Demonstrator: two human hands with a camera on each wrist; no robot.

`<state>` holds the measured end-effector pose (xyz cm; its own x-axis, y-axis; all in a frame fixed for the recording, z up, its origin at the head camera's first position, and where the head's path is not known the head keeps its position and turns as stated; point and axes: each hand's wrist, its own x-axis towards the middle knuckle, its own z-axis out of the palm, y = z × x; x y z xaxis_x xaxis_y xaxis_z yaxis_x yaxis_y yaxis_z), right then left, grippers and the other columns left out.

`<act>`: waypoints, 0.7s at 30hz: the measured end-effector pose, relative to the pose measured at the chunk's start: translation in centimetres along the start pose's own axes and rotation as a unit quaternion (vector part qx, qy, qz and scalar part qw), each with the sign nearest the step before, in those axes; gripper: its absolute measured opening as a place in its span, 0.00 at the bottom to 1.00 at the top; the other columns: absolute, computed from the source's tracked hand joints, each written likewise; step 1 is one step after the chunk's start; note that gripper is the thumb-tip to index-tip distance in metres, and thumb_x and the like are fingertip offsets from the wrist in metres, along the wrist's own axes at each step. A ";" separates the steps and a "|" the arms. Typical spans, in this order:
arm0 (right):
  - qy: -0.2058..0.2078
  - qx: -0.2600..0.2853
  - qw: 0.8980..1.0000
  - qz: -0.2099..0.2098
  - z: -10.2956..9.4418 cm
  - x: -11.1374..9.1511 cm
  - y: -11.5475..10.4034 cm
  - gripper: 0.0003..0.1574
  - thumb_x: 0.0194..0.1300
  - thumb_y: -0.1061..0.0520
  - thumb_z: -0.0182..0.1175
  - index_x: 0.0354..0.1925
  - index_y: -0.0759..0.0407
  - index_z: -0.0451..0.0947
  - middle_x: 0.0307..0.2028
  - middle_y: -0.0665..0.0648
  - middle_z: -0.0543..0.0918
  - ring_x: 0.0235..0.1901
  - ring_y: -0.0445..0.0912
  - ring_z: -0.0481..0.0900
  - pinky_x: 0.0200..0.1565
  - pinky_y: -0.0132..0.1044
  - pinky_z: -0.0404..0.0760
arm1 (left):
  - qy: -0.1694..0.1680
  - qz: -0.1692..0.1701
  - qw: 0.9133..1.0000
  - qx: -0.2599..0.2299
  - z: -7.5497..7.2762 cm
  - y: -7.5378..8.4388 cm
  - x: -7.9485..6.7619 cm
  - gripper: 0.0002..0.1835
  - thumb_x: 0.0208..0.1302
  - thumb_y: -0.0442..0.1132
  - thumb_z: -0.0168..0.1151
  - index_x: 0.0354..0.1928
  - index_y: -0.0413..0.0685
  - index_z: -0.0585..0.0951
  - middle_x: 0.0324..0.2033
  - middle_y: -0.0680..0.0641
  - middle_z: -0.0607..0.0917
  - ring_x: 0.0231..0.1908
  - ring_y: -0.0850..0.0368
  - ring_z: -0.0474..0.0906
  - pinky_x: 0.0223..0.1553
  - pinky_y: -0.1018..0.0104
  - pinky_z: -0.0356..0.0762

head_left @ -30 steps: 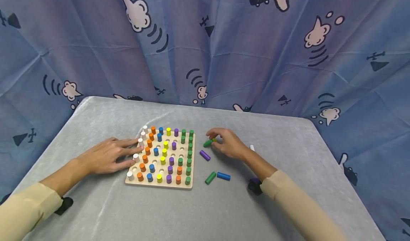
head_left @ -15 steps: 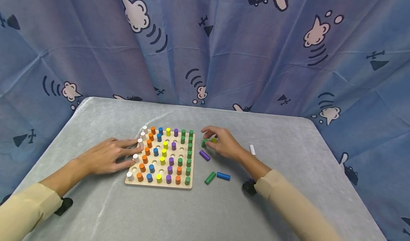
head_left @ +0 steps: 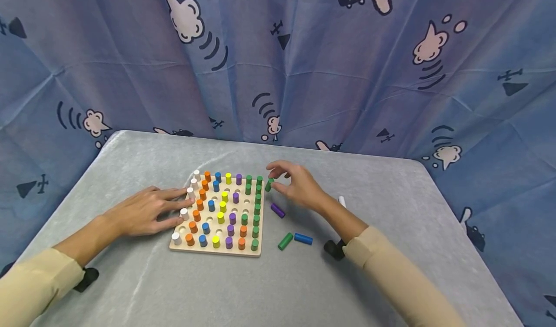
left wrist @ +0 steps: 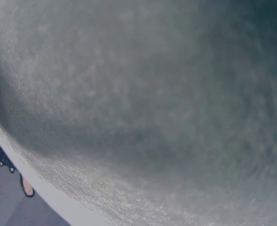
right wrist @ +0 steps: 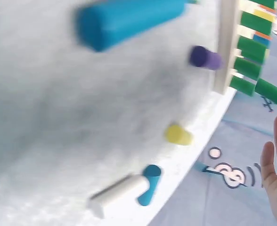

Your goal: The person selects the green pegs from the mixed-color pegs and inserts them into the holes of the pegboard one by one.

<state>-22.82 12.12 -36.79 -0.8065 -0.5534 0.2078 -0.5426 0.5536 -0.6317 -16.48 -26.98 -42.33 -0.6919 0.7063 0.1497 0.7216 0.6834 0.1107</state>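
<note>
My right hand [head_left: 299, 184] pinches a green peg [head_left: 270, 185] by its upper part, just right of the pegboard's far right corner. In the right wrist view the green peg [right wrist: 272, 94] tilts beside the board's green row, held at the view's right edge. The wooden pegboard [head_left: 208, 250] carries columns of white, orange, blue, yellow, purple and green pegs, with some bare holes among them. My left hand [head_left: 147, 211] lies with spread fingers on the board's left edge, fingertips among the white pegs. The left wrist view shows mostly the grey cloth.
Right of the board lie a purple peg [head_left: 278, 210], a green peg [head_left: 285, 241] and a blue peg [head_left: 303, 239]. A white peg [head_left: 342, 201] shows past my right wrist. The right wrist view also has a yellow peg [right wrist: 178, 134]. A patterned curtain [head_left: 278, 66] hangs behind the table.
My right hand has picked up the green peg from the cloth and brought it left to the board's edge, turning it more upright. The left hand has stayed put.
</note>
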 end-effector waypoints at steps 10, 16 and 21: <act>0.019 0.009 0.999 -0.032 0.0 0.8 -1.9 0.22 0.60 0.66 0.69 0.53 0.61 0.80 0.39 0.55 0.87 0.44 0.52 0.83 0.48 0.49 0.78 | 0.002 0.002 1.000 0.000 -0.1 0.0 0.0 0.27 0.70 0.56 0.59 0.67 0.57 0.76 0.65 0.41 0.75 0.60 0.44 0.77 0.52 0.44 0.75; -0.005 0.017 1.000 -0.020 1.3 1.1 -2.7 0.21 0.61 0.64 0.70 0.53 0.61 0.80 0.39 0.54 0.87 0.43 0.50 0.83 0.50 0.52 0.78 | 0.000 0.001 1.000 0.000 0.0 0.0 0.0 0.27 0.70 0.56 0.58 0.68 0.58 0.76 0.66 0.42 0.75 0.60 0.44 0.76 0.52 0.44 0.74; -0.029 0.037 0.999 -0.014 2.6 1.2 -2.8 0.21 0.61 0.64 0.70 0.53 0.62 0.79 0.39 0.55 0.86 0.44 0.53 0.83 0.52 0.55 0.76 | 0.006 0.002 1.000 0.000 0.1 -0.1 0.0 0.27 0.70 0.56 0.59 0.67 0.58 0.76 0.65 0.42 0.75 0.60 0.45 0.77 0.52 0.44 0.75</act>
<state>-21.65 8.25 -36.69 -0.7746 -0.6050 0.1843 -0.5452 0.4911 -0.6794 -16.50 -27.03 -42.45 -0.6881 0.7074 0.1616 0.7249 0.6802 0.1094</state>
